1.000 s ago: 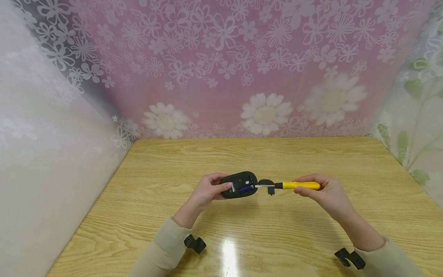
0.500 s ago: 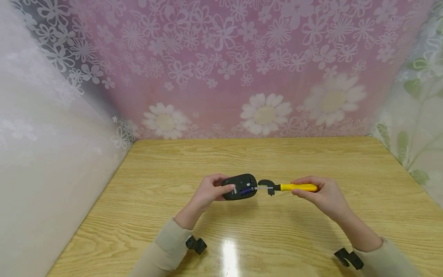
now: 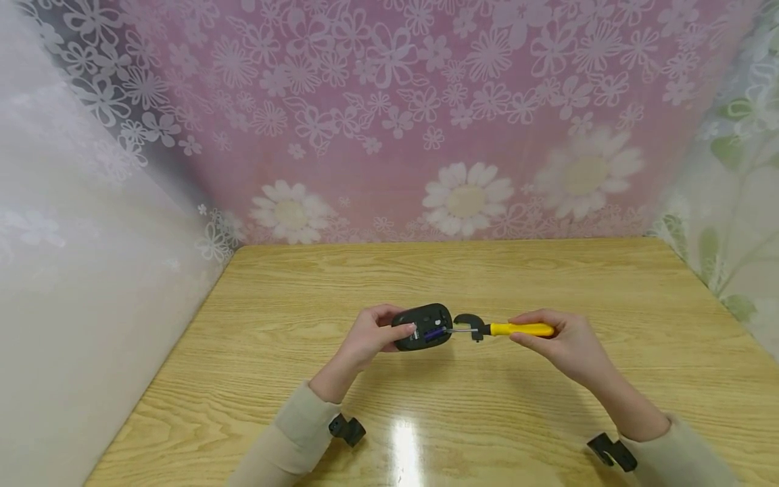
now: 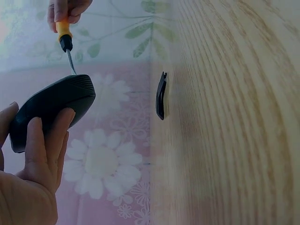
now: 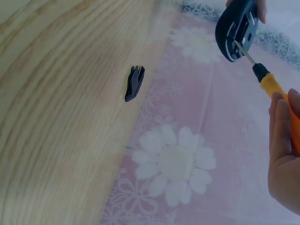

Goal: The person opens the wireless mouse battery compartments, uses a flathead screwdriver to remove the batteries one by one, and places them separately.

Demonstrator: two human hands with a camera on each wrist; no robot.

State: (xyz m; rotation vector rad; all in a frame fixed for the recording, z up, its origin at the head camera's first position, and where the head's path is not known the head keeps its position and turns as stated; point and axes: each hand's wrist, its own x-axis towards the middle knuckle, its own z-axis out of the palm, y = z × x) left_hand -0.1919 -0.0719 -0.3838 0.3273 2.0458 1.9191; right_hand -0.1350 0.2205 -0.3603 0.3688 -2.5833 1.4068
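Note:
My left hand grips a black computer mouse, its underside turned up and its battery slot uncovered. A purple battery lies in that slot. In my right hand I hold a screwdriver by its yellow handle. Its metal tip meets the end of the battery slot, as the right wrist view of the mouse also shows; whether it touches the battery I cannot tell. Below the shaft, a loose black battery cover lies on the table, apart from both hands and partly hidden by the screwdriver in the head view.
The wooden table spreads beneath both hands. A pink flowered backdrop stands along its far edge, with a pale sheet on the left. Black camera mounts sit at both wrists.
The screwdriver and my right hand have shifted slightly to the left, towards the mouse. The mouse has moved slightly to the right. The cover has stayed where it lay.

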